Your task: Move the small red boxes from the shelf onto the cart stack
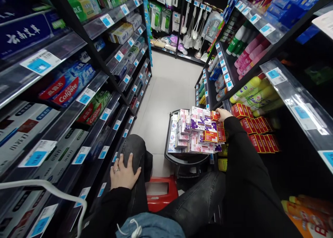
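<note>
Cartons marked LUX (197,124) are sitting in a stepped pile on a rounded black stand (191,158), just ahead of the person. Above the pile's right side, the right hand (225,115) is pinching a small red box (214,116), thumb and fingers drawn in around its end; whether that box is touching the cartons beneath, I cannot tell from where I'm standing. More red boxes (210,136) are lying on the same pile, nearer the person, and others like them are standing in rows (261,143) to the right, near some yellow bottles (247,89). The left hand (124,172) is resting empty on the left knee (134,146), palm down, fingers spread and relaxed. Between the legs, a red stool (162,201) is showing.
</note>
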The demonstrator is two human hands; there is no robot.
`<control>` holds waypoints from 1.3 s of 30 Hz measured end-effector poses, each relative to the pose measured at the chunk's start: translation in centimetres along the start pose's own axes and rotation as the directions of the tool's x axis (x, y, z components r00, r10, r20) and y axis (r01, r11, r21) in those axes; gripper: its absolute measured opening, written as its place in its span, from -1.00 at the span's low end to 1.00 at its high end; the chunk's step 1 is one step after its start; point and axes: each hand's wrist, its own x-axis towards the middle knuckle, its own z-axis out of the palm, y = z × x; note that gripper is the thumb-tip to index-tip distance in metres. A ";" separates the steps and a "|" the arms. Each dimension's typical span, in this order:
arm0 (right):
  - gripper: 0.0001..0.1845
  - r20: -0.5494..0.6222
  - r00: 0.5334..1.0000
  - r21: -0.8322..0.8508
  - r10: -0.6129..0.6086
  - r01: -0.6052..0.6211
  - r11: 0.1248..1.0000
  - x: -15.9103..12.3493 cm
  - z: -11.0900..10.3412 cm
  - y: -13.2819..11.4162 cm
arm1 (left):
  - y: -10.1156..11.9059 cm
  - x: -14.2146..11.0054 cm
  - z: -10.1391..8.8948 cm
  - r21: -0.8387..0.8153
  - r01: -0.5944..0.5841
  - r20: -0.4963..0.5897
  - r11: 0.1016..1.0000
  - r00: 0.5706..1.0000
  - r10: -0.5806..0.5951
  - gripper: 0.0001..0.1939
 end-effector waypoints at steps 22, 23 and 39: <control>-0.31 0.048 0.999 0.004 -0.010 0.009 1.000 0.4 1.1 2.1 | 0.3 0.0 0.3 -0.042 0.012 0.003 0.999 1.000 -0.012 -0.24; -0.31 0.047 0.999 0.006 -0.010 0.009 1.000 0.3 1.1 2.1 | 0.3 0.0 0.3 -0.040 0.011 0.000 0.999 1.000 -0.011 -0.25; -0.33 -0.002 0.996 0.007 -0.092 0.092 0.996 0.0 1.4 2.1 | 0.5 -0.1 0.3 -0.027 -0.001 -0.016 1.000 1.000 0.000 -0.25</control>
